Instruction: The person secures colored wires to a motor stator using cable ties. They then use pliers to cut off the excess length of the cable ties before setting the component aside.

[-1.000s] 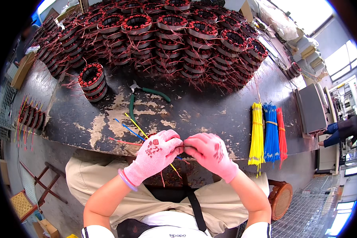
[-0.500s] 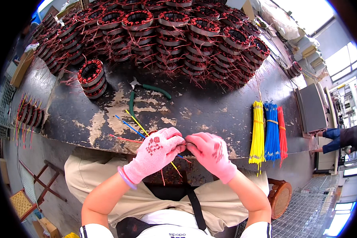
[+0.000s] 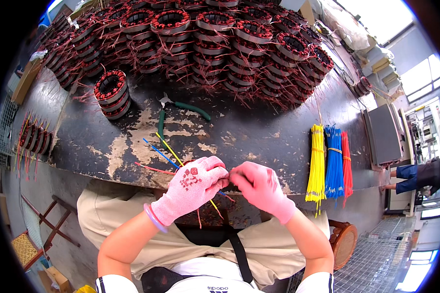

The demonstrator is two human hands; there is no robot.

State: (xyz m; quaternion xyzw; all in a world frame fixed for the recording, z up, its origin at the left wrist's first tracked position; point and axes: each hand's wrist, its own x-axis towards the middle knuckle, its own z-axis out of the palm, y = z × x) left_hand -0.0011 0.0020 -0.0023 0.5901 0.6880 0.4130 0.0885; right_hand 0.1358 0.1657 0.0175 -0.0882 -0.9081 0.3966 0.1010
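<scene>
Both my hands wear pink gloves and meet just past the table's near edge. My left hand [image 3: 195, 184] is closed over a wound motor stator, of which little more than a strip of red coil [image 3: 188, 161] shows behind it. A yellow wire [image 3: 169, 148], a blue wire [image 3: 160, 153] and a red wire [image 3: 155, 169] stick out to the upper left; more wire ends hang below the hand. My right hand [image 3: 261, 189] is closed in a pinch beside the left fingertips. Whatever lies between its fingers is hidden.
Green-handled pliers [image 3: 190, 109] lie beyond my hands, near a short stator stack [image 3: 113, 95]. Tall stacks of stators [image 3: 212, 46] fill the far side. To the right lie bundles of yellow wires [image 3: 316, 163], blue wires [image 3: 334, 163] and red wires [image 3: 347, 166]. A person [image 3: 418, 178] bends at far right.
My right hand has shifted slightly right, and its fingers have turned and curled in more. The left hand keeps its hold on the stator, almost still.
</scene>
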